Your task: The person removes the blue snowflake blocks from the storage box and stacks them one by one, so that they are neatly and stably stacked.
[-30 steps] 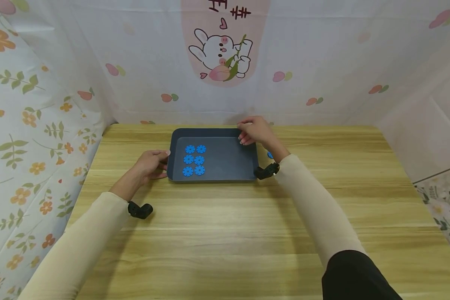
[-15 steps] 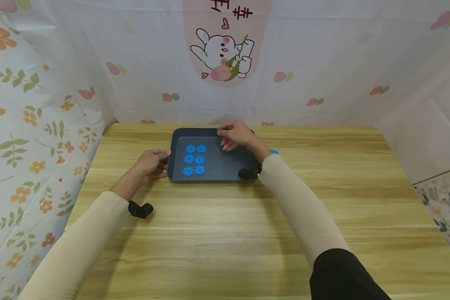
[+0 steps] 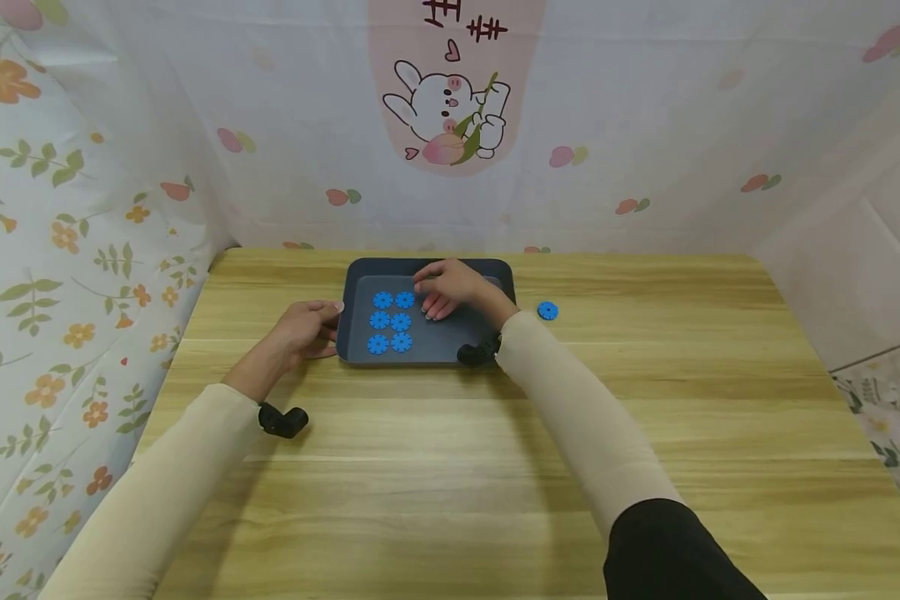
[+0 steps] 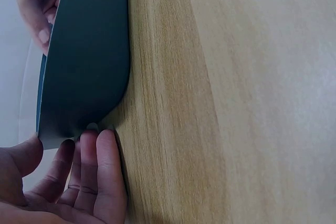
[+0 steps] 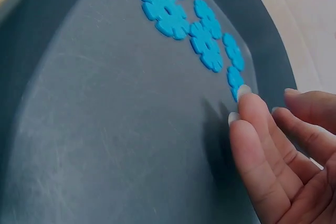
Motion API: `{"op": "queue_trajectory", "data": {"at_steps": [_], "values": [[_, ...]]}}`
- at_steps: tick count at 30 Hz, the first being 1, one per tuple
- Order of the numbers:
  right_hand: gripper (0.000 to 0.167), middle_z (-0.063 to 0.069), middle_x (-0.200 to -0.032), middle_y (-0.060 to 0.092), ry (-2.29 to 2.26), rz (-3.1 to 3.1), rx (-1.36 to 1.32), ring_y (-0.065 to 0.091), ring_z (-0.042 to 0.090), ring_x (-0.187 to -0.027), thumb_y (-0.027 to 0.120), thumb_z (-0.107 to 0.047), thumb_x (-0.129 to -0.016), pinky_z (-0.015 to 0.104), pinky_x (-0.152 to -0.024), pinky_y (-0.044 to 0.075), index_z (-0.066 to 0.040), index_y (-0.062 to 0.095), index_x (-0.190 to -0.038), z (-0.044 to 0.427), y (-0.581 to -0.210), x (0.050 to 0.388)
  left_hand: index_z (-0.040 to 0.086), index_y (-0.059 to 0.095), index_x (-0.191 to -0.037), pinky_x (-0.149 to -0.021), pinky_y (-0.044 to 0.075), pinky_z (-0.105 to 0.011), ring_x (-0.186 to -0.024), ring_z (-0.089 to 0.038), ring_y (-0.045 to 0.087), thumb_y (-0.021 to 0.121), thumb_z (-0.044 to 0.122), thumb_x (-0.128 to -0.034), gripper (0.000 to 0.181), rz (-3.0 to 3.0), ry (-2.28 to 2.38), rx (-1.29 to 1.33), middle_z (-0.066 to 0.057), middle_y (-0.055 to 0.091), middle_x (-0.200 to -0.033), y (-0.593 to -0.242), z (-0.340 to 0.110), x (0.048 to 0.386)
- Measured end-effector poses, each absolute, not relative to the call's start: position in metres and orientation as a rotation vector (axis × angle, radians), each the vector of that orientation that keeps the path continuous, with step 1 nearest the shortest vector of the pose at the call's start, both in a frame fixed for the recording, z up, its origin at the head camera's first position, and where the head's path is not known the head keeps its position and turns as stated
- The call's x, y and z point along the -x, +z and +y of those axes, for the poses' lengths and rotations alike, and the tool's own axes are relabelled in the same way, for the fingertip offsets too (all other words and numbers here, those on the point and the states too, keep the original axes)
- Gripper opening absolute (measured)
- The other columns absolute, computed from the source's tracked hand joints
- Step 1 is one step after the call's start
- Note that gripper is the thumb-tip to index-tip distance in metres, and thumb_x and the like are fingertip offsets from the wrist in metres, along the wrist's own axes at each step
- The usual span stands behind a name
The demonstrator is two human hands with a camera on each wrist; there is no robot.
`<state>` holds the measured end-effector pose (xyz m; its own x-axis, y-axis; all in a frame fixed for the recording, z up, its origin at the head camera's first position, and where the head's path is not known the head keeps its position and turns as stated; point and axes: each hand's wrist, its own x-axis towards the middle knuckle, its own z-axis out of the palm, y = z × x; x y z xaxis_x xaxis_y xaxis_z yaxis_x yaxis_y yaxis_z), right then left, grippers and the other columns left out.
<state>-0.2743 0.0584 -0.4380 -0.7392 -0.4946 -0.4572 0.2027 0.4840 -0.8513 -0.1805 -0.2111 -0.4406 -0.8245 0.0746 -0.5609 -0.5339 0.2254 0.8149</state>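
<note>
At the left end of the dark grey tray point(image 3: 427, 363), my left hand point(image 3: 300, 327) grips the side, its thumb point(image 4: 32, 148) at the rim and fingertips point(image 4: 107, 142) against the outer wall low down. Inside the tray's left part, several blue notched discs point(image 3: 379, 320) lie flat in two columns. Over the tray's middle, just right of the discs, is my right hand point(image 3: 453, 287), fingers bent; the right wrist view shows it point(image 5: 289, 150) beside the nearest disc point(image 5: 235, 81). Whether anything is between its thumb and index finger cannot be told.
Another blue disc point(image 3: 547, 311) lies on the wooden table point(image 3: 435, 467) right of the tray. A patterned cloth point(image 3: 270, 167) hangs behind the table's back edge, and a floral cloth point(image 3: 67, 250) is at the left.
My right hand has moved left, from the tray's back right corner to over its middle. The disc on the table, partly hidden by my arm before, shows fully. My left hand has stayed at the tray.
</note>
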Motion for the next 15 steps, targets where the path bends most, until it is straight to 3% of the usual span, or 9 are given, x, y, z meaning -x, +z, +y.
{"op": "queue_trajectory", "data": {"at_steps": [15], "values": [[0.039, 0.010, -0.072, 0.068, -1.239, 1.926, 0.206, 0.069, 0.019, -0.058, 0.057, -0.013, -0.099, 0.033, -0.058, 0.058, -0.012, 0.054, -0.138, 0.0477, -0.4414, 0.2677, 0.003, 0.045, -0.142, -0.077, 0.057, -0.030, -0.082, -0.012, 0.056, 0.043, 0.033, -0.1052, 0.048, 2.017, 1.640, 0.425, -0.005, 0.053, -0.101, -0.4403, -0.2097, 0.1799]]}}
